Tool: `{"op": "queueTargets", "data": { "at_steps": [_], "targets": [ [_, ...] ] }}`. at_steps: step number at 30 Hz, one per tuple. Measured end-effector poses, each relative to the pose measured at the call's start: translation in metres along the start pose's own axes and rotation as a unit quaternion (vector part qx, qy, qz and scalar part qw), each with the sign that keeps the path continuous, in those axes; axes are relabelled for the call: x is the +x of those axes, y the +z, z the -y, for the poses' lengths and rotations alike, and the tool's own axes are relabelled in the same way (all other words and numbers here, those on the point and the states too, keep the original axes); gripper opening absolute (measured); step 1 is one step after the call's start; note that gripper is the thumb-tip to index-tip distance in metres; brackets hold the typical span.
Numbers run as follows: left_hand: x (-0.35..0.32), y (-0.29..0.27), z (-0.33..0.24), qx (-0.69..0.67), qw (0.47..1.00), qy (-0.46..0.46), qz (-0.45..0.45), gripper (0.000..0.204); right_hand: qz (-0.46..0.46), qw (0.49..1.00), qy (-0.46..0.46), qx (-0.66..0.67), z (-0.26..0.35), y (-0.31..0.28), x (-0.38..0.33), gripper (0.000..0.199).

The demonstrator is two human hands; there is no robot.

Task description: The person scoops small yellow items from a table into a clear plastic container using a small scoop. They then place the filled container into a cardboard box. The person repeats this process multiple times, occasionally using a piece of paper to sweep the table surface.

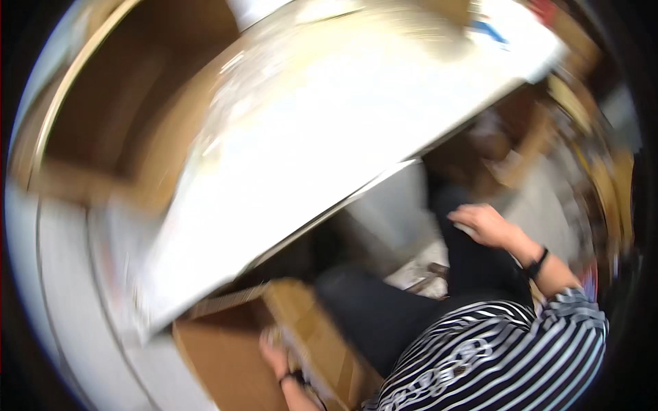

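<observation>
My left hand [274,354] reaches down into an open cardboard box [317,335] at the lower left, beside my left leg. Motion blur smears its fingers, and I cannot tell whether they grip anything. Over my right thigh, my right hand [482,225] is closed with its fingers curled. A small pale edge [465,230] shows beneath those fingers, but what it belongs to is too blurred to name. Dark bands circle both wrists.
A white-topped table [308,151] stretches diagonally ahead of me, its near edge close to my knees. A large open cardboard box [130,103] stands at the far left. Blurred cardboard and clutter [521,151] lie beyond my right hand. A blue item [489,31] rests on the table's far right.
</observation>
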State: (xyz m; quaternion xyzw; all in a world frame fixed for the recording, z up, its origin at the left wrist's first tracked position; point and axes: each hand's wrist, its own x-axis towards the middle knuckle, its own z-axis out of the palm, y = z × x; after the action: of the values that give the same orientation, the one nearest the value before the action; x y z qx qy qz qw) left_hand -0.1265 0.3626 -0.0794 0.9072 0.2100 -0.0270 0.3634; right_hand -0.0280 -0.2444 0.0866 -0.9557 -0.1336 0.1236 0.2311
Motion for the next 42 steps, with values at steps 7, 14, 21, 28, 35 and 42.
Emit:
{"op": "queueTargets", "data": {
  "at_steps": [7, 14, 21, 28, 35, 42],
  "targets": [
    [0.014, -0.026, -0.066, -0.078, 0.985, -0.146, -0.057, 0.032, -0.233, 0.882, 0.396, -0.098, -0.171, -0.055, -0.295, 0.036],
    [0.043, -0.015, -0.179, -0.041, 0.996, 0.034, 0.074, 0.034, -0.250, 0.495, 0.832, 0.011, -0.149, 0.233, -0.683, 0.020],
    [-0.002, 0.055, -0.303, 0.048, 0.977, 0.102, 0.179, 0.039, -0.026, 0.417, 0.834, 0.362, -0.087, 0.369, -0.570, 0.031],
    [-0.047, 0.099, -0.376, 0.143, 0.947, 0.141, 0.252, 0.043, -0.243, 0.359, 0.853, 0.292, -0.138, 0.371, -0.527, 0.026],
    [-0.076, 0.110, -0.405, 0.227, 0.927, 0.130, 0.269, 0.048, -0.251, 0.339, 0.855, 0.303, -0.147, 0.397, -0.534, 0.034],
    [-0.083, 0.078, -0.409, 0.305, 0.915, 0.091, 0.248, 0.054, -0.241, 0.415, 0.822, 0.307, -0.176, 0.430, -0.551, 0.037]
  ]
}}
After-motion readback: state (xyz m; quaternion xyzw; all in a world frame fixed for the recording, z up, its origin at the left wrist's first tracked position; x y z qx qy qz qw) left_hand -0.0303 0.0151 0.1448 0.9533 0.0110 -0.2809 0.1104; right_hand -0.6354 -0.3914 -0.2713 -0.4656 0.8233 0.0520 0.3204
